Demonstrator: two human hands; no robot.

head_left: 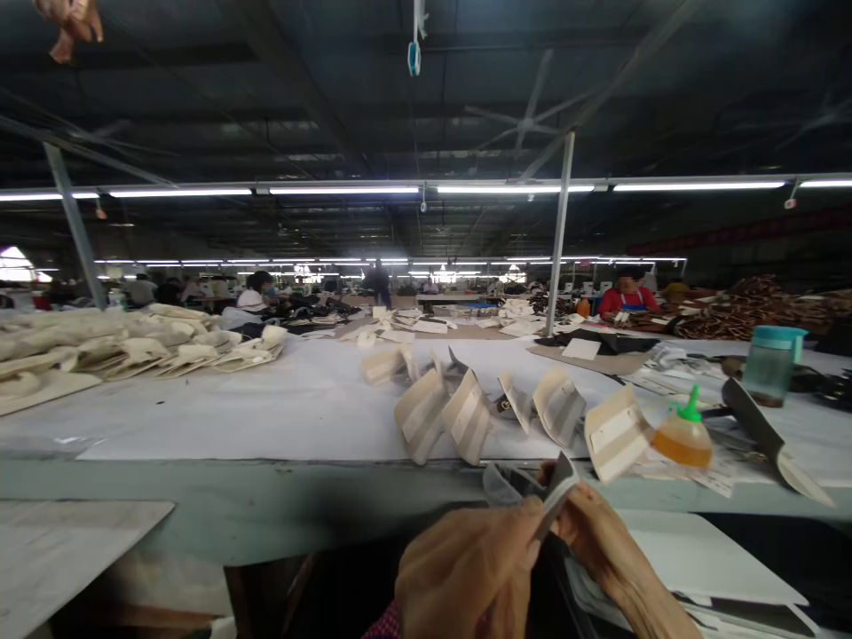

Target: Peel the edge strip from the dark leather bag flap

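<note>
Fingers (pixel 531 515) of the left hand (pixel 469 568) and right hand (pixel 595 532) pinch a grey piece (pixel 560 493) from both sides before the table (pixel 266 399), apparently to steady it; curved pieces (pixel 469 419) stand behind, presumably keeping their shape; a bottle (pixel 685 439) sits beside them, likely for reach.

From here I make out a bare left hand (pixel 469 559) and a bare right hand (pixel 592 528), its forearm (pixel 642 586) uncovered too; finely patterned magenta cloth (pixel 383 623) shows at the near edge.
</note>
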